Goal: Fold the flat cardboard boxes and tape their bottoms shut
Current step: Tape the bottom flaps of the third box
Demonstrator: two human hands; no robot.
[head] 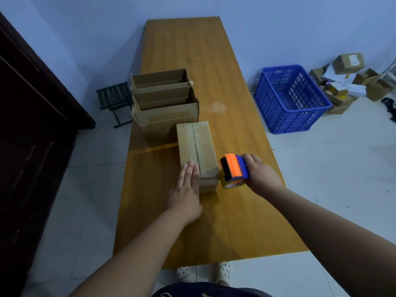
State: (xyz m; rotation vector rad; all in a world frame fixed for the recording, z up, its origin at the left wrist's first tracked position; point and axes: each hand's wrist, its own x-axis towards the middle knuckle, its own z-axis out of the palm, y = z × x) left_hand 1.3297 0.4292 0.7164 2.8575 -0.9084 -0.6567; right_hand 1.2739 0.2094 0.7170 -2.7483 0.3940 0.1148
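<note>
From the head view, the box (196,151) being worked on lies bottom-up on the tabletop (214,61), just in front of three open boxes (165,108) that stand in a row. A strip of clear tape runs along its middle seam.

The left hand (186,189) lies flat on the near left part of the box. Its grip is released, with fingers straight, just pressing down. The right hand (261,174) has its grip wrapped around the orange and blue tape gun (234,170), which sits just beside the near right corner of the box. I cannot tell if the tape is cut yet.

What could go wrong, I think:
- If the flat hand lifts too soon, the light box could slide or tip when the tape gun pulls.
- The tape could rip crooked or bunch up at the near end, so the flaps pop open.
- The tape gun's cutting edge is close to the left hand's fingers and could scratch them.

No words can be read on the box or the tape gun. A parcel (348,62) on the floor by the blue crate (291,99) has a white label, but it is too small to read.
</note>
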